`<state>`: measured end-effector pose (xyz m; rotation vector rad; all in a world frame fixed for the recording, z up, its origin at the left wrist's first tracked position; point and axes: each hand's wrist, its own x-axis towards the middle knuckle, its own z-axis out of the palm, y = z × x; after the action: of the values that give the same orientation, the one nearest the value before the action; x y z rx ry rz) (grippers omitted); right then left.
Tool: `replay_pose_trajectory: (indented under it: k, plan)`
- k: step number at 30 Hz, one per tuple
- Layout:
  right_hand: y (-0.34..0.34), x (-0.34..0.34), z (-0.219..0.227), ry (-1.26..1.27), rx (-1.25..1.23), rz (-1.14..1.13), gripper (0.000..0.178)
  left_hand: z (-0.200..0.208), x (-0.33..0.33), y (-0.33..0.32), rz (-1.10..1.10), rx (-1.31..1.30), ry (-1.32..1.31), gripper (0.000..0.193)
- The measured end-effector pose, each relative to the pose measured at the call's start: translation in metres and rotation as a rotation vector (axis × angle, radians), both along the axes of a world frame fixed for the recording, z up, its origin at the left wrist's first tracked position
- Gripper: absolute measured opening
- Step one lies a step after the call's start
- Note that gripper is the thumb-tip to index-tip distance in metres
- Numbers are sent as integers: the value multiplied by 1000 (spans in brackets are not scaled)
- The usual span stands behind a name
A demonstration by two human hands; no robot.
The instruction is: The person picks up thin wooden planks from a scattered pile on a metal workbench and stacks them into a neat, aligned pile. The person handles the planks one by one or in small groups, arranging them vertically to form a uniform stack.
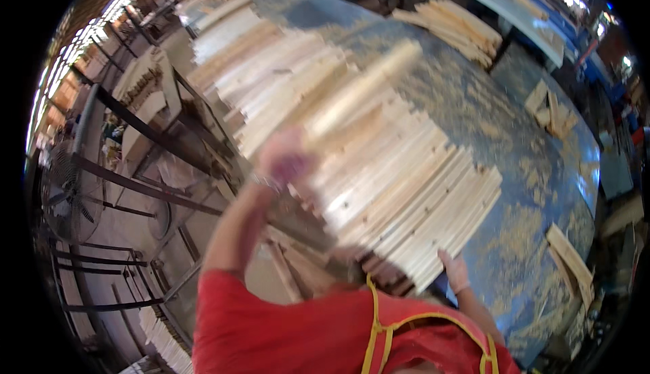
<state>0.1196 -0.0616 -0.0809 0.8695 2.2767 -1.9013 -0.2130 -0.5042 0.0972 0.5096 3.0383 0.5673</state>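
Pale yellow, narrow wooden strip [369, 86], long and straight, is raised above the left part of the counter, over a broad spread of similar pieces. Its long axis runs obliquely, from its near end at the wearer's left hand out toward the counter's far right, close to the direction of the pieces below it. The far end points away from the wearer and hangs free. Its faces look light and plain, but blur softens the edges and hides any grain or knots.

The left hand [288, 154], also blurred, is closed around the strip's near end. Under it, the spread of light, flat wooden strips [399, 171] lies side by side along the counter's left edge, their ends uneven, some with small dark knots. The right hand [457, 272] touches the spread at its corner nearest the wearer, thumb against the wood; whether its fingers grip a piece cannot be told.

The smooth blue-grey counter [484, 252] is dusted with tan sawdust. Loose pale wooden offcuts [572, 266] lie near its right edge, and a stack of rough pale boards [453, 29] sits toward its far right corner.
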Motion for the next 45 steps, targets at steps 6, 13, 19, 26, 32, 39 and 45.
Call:
replay_pose_trajectory:
  k: [6, 13, 19, 26, 32, 39, 45]
  plan:
    - [-7, -3, 14, -86, 10, -50, 90, -2, -64, -37, 45, -519, 196, 81]
    - [-8, -8, 6, -364, 122, -6, 98, -81, 18, -100, 428, -279, 403, 78]
    - [-12, -18, 3, -369, 108, 93, 94, -197, 241, -12, 798, 974, -572, 51]
    - [13, -18, 15, -379, 3, 51, 116, -217, 301, 108, 873, 1263, -1245, 44]
    - [77, -21, 27, -173, 142, -97, 96, -168, 278, 164, -326, 320, -1127, 44]
    - [170, -25, 12, -159, 110, 92, 96, -147, 165, 328, 14, 119, -858, 106]
    - [176, -47, 23, -336, 133, 94, 86, -138, 175, 411, 25, 55, -769, 108]
